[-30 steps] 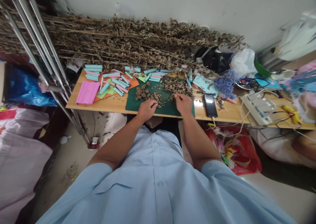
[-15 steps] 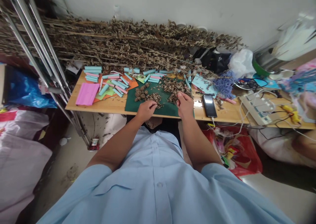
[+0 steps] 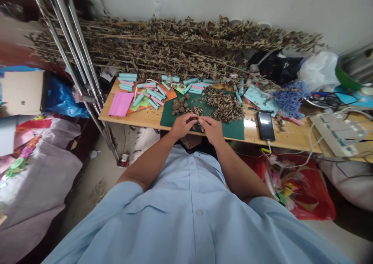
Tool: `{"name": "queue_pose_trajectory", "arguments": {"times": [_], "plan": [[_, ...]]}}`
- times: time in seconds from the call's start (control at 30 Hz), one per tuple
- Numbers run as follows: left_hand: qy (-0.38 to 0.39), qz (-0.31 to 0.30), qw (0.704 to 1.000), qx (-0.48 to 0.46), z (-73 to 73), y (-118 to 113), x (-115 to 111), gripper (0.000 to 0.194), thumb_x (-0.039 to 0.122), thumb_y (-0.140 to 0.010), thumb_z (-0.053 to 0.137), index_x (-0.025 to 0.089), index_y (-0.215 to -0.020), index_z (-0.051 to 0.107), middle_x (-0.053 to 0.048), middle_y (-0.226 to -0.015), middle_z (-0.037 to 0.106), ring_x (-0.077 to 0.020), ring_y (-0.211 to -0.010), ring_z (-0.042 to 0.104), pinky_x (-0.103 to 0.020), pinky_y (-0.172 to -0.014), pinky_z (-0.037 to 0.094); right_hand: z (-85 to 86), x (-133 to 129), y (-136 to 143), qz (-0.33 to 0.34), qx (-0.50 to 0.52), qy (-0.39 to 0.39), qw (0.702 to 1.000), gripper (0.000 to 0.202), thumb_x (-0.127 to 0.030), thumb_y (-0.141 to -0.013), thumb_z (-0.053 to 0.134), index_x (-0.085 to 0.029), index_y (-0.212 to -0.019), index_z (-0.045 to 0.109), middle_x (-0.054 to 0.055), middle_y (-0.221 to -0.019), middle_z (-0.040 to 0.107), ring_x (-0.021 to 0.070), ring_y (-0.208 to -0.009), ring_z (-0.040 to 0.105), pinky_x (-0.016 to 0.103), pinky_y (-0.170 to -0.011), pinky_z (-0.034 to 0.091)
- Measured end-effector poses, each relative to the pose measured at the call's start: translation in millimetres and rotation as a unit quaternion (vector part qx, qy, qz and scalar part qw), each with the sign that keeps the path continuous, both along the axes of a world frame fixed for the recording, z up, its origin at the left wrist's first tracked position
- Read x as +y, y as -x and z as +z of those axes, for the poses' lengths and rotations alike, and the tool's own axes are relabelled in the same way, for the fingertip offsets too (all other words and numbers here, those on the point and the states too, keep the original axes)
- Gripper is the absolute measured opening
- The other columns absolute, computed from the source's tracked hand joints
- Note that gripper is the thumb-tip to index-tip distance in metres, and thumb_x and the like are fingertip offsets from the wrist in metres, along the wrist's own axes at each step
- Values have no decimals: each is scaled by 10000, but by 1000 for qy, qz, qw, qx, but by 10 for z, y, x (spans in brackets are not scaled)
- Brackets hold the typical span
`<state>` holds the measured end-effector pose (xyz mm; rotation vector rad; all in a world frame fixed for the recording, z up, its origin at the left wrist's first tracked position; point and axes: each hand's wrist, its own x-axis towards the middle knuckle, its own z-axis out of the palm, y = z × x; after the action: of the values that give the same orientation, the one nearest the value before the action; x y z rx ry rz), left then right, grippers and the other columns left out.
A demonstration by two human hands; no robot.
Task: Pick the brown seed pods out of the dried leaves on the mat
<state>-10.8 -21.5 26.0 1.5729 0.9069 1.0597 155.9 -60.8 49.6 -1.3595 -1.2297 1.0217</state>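
L hand (image 3: 180, 127) & R hand (image 3: 212, 129) meet above green mat (image 3: 234, 132), fingertips pinched; contents & orientation: can't tell. Leaf pile (image 3: 225, 108): long axis far L to near R.

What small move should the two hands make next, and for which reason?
Perhaps the left hand and the right hand should part just over the small pile of dried leaves: they meet at its near side, above the green mat, so anything pinched between them, too small to make out, would likely drop onto that pile.
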Motion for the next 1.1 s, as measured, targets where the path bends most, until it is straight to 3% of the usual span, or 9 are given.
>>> {"name": "queue_pose_trajectory", "arguments": {"times": [0.1,0.27,0.43,0.53,0.6,0.8,0.93,1.0,1.1], "plan": [[15,21,1000,1,18,8,11,214,316,-892,656,162,-1037,689,4,-696,688,-127,-593,669,-242,-609,523,-32,20,-22,-22,16,17,999,364,-487,-818,702,-213,-1043,784,-24,-641,641,97,-488,502,233,-459,387],[36,20,999,-4,32,8,17,210,287,-877,662,165,-1046,684,30,-634,669,-118,-573,663,-233,-612,509,-56,54,-82,-67,45,12,997,366,-485,-807,697,-211,-1043,755,19,-829,734,87,-495,523,226,-442,380],[31,18,999,3,18,8,17,223,316,-881,662,171,-1048,684,30,-637,665,-114,-565,655,-223,-585,488,-21,19,-83,-41,47,8,998,291,-425,-811,710,-214,-1004,764,11,-805,730,81,-497,525,224,-460,393],[23,22,1000,2,24,9,14,205,307,-886,653,171,-1036,679,28,-662,671,-109,-572,656,-221,-592,489,25,-34,-119,8,38,24,999,263,-410,-800,728,-208,-961,775,3,-755,718,80,-492,517,227,-470,402],[18,28,999,-7,30,8,12,191,300,-892,643,171,-1029,673,26,-690,675,-104,-576,656,-223,-603,499,49,-64,-168,19,10,24,999,274,-419,-802,728,-205,-966,777,7,-755,722,84,-495,521,233,-479,413],[36,49,998,-24,44,-7,-5,181,311,-897,633,169,-1006,656,23,-722,667,-84,-546,641,-210,-572,496,-7,-109,-326,-70,-63,7,996,315,-441,-829,688,-186,-999,760,7,-744,719,94,-481,508,243,-485,418],[37,48,998,-30,58,-13,-14,175,310,-896,630,167,-994,653,28,-701,659,-81,-540,633,-209,-576,497,-88,-166,-357,-43,-166,-23,985,269,-423,-867,651,-197,-965,758,28,-787,734,149,-625,601,292,-628,508],[37,44,998,-27,60,-12,-16,177,312,-895,628,168,-995,655,30,-689,656,-84,-539,631,-211,-575,495,-116,-198,-337,-24,-237,-61,969,220,-391,-873,652,-205,-936,752,53,-886,750,178,-741,644,325,-743,534],[33,44,998,-14,54,-10,-20,175,311,-888,634,170,-989,661,33,-669,654,-90,-537,630,-213,-570,491,-149,-241,-279,0,-313,-95,945,169,-344,-889,635,-211,-928,731,72,-967,742,189,-781,649,334,-783,532]]}}
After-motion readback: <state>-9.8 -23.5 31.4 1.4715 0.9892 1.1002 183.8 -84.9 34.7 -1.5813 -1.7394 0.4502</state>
